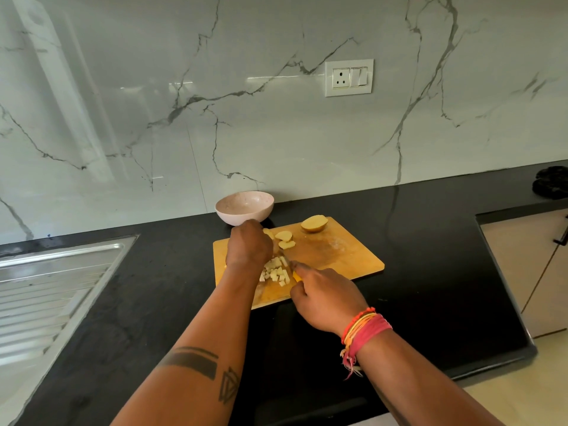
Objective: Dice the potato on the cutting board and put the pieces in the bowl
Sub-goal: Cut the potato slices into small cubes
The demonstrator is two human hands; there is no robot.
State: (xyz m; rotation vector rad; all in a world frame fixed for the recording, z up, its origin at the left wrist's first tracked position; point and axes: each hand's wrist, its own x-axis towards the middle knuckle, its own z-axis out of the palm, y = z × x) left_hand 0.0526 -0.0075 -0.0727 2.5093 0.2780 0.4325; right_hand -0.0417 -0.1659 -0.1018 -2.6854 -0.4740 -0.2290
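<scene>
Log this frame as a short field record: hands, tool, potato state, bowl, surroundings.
left hand: curled on the potato being cut, on the cutting board
right hand: grips the yellow-handled knife
diced pieces: pile on board between the hands
slices: uncut, behind the pile
potato half: far edge of board
bowl: behind board, no pieces visible inside
counter: black; sink drainer to the left
</scene>
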